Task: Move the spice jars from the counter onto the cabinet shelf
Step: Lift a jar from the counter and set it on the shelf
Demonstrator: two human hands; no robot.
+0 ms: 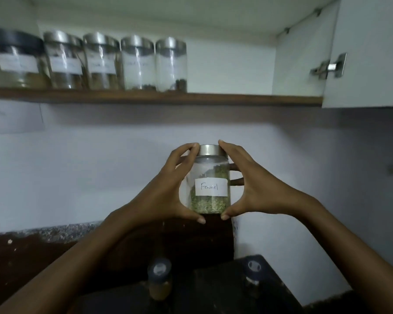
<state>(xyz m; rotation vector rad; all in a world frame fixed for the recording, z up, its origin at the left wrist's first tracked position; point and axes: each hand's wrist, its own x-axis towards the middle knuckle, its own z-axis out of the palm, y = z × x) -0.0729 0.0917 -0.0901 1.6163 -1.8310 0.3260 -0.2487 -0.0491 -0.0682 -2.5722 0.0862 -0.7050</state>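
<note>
Shelf (pixel 236 99) holds five jars (pixel 137 63); my left hand (pixel 168 189) and right hand (pixel 256 186) clasp the fennel jar (pixel 210 184); two small jars (pixel 159 277) sit below.

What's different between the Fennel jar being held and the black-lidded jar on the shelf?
The Fennel jar has a silver lid; the black-lidded jar a dark one. The Fennel jar is held by left hand and right hand below the shelf; the black-lidded jar stands on it. The Fennel jar's label is readable; the black-lidded jar's is blurred. Both are clear, with white labels.
</note>
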